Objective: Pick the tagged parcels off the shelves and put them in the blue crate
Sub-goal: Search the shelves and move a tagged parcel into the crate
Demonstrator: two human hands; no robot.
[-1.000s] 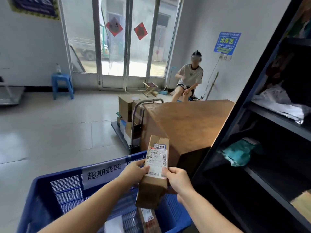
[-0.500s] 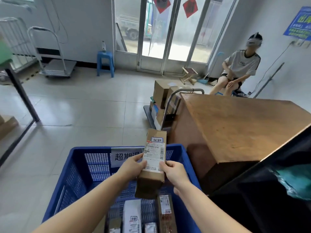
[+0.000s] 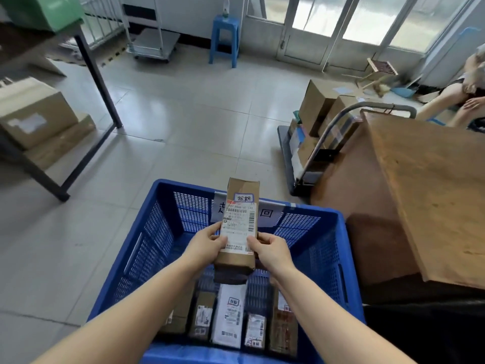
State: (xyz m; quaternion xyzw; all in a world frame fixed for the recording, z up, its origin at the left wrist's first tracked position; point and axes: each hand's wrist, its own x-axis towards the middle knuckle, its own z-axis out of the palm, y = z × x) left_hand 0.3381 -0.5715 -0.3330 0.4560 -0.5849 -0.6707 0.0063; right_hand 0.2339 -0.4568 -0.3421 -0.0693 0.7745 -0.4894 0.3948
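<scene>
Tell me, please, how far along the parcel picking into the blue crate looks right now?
Partly done. Several parcels already lie along the near end of the blue crate. In hand: a long cardboard parcel with a shipping label, gripped by the left hand and right hand above the crate, not yet set down. Left: placing it inside. The shelves are out of view, so remaining picks cannot be judged.

Both hands [image 3: 210, 245] hold parcel [image 3: 240, 227] (over crate [image 3: 157, 232]).
</scene>
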